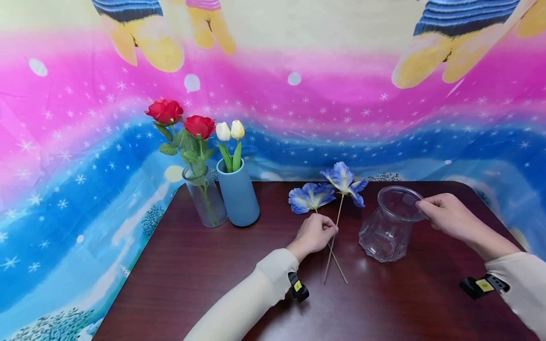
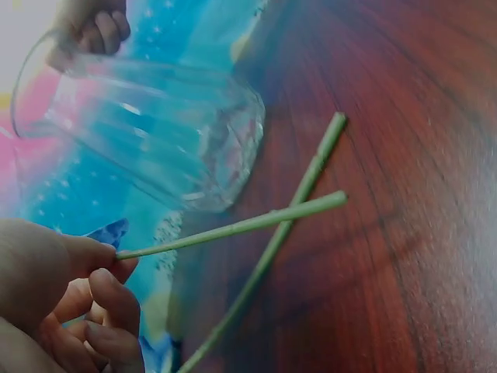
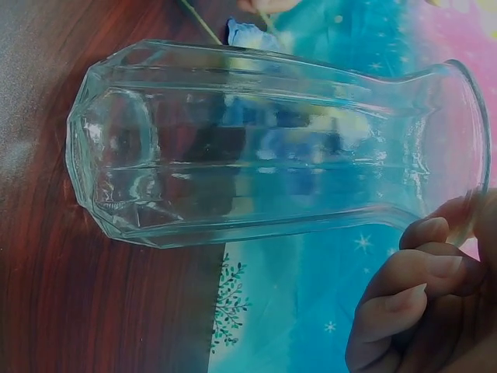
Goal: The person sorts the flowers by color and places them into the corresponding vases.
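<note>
Thumb and fingers of my left hand (image 1: 313,234) pinch the thin stem (image 2: 225,231) of the right-hand blue flower (image 1: 340,176). A second blue flower (image 1: 312,198) lies to the left of it, partly behind the hand; its stem (image 2: 264,260) crosses the pinched one near the lower ends. At the right, my right hand (image 1: 448,215) holds the flared rim of a clear glass vase (image 3: 256,155) from its right side. The vase looks roughly upright, with nothing inside and its faceted base at the tabletop.
On the left of the dark wooden table (image 1: 192,284) stand a clear glass vase (image 1: 207,206) with two red roses (image 1: 199,127) and a blue-grey vase (image 1: 239,196) with two white tulips (image 1: 237,130). A printed cloth (image 1: 273,104) hangs behind the table.
</note>
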`<state>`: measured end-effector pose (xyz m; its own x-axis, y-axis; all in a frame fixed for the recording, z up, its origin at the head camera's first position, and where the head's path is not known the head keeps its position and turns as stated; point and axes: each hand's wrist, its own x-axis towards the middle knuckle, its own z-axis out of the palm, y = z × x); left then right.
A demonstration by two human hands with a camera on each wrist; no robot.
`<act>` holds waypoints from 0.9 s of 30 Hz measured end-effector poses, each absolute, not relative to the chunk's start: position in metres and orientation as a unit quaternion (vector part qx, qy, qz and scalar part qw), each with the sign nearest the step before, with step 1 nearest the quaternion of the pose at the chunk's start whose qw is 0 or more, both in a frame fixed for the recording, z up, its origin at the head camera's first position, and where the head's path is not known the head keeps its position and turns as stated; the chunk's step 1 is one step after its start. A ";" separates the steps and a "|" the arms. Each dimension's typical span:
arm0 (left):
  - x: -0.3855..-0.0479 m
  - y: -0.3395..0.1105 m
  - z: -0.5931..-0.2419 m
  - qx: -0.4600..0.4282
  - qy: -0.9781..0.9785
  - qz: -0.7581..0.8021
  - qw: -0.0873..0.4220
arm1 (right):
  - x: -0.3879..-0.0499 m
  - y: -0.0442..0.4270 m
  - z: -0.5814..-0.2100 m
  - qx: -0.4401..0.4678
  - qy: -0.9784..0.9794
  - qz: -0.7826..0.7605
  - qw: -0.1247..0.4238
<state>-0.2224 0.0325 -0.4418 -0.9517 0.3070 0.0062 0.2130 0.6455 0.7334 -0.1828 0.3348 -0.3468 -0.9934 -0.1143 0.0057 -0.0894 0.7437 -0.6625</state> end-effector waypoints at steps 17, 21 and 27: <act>-0.194 0.029 -0.398 0.200 0.881 0.429 -0.020 | -0.183 0.336 -0.345 -0.049 0.935 -0.351 0.031; -0.189 0.029 -0.387 0.213 0.872 0.439 -0.039 | -0.182 0.335 -0.346 -0.050 0.934 -0.352 0.028; -0.182 0.028 -0.367 0.242 0.853 0.458 -0.064 | -0.182 0.335 -0.345 -0.051 0.934 -0.351 0.026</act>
